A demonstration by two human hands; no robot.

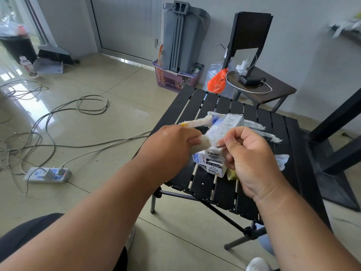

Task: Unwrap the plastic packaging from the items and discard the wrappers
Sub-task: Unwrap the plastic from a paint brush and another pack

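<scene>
**Both hands pinching cling wrap above the slatted table**

The left hand point(172, 145) is held above the near-left part of the black slatted table point(203, 184), fingers curled, its thumb and forefinger pinching a bunched white wad of plastic wrap point(204, 144). The right hand point(252, 153) is just beside it, fingers curled inward, pinching a thin clear film point(219, 142) that stretches between the two hands. Whether wad and film are one piece is hard to tell, since the plastic is clear and partly hidden by the fingers.

Under and behind the hands, around the middle of the table, sits the wrapped item: a stack of small white boxes point(212, 165) with blue print. A larger white and blue carton point(226, 125) lies tilted just behind it, toward the far edge. Twisted strips of white wrapper point(197, 122) lie at the carton's left, and more strips point(261, 130) trail to its right toward the table's right edge. A crumpled clear wrapper point(282, 160) rests near the right edge, beside the right wrist.

Off the table, a white power strip point(46, 174) lies on the tiled floor among loose cables point(58, 122). A purple basket point(175, 77) stands by the far wall, and an orange bag point(216, 81) hangs by a dark side table point(273, 90).
</scene>
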